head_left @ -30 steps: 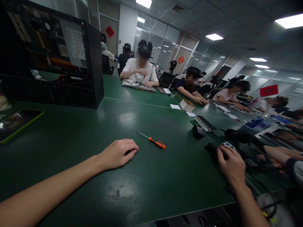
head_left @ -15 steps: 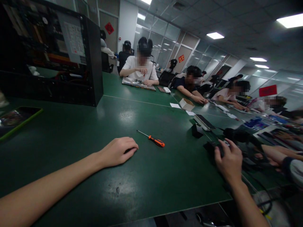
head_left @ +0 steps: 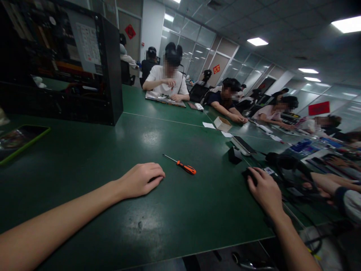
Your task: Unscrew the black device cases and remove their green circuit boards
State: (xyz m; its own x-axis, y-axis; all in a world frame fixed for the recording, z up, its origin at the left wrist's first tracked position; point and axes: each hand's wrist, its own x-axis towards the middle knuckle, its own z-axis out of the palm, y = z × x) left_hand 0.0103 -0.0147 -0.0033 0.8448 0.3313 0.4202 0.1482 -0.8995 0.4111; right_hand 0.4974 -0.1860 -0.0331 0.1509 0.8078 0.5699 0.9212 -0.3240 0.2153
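Observation:
My left hand (head_left: 143,178) rests palm down on the green tabletop (head_left: 180,214), its fingers loosely bent and the thumb a little apart. Just right of its fingertips lies a screwdriver (head_left: 186,167) with an orange and black handle, its metal shaft pointing away to the left. At the right, the thumb and fingers of my right hand (head_left: 266,190) are around a small black object (head_left: 249,174), mostly covered by the hand; its kind is not clear. A folded black piece (head_left: 234,155) stands just beyond it.
An open black computer case (head_left: 109,75) stands at the left, with a phone in a green-edged case (head_left: 25,141) before it. Farther off are a small cardboard box (head_left: 222,124) and a white and black device (head_left: 244,145). Black cables and co-workers' arms (head_left: 324,184) are at the right.
My right hand has moved left and slightly down onto the black object, its fingers less raised than before. My left hand and the screwdriver stay in place.

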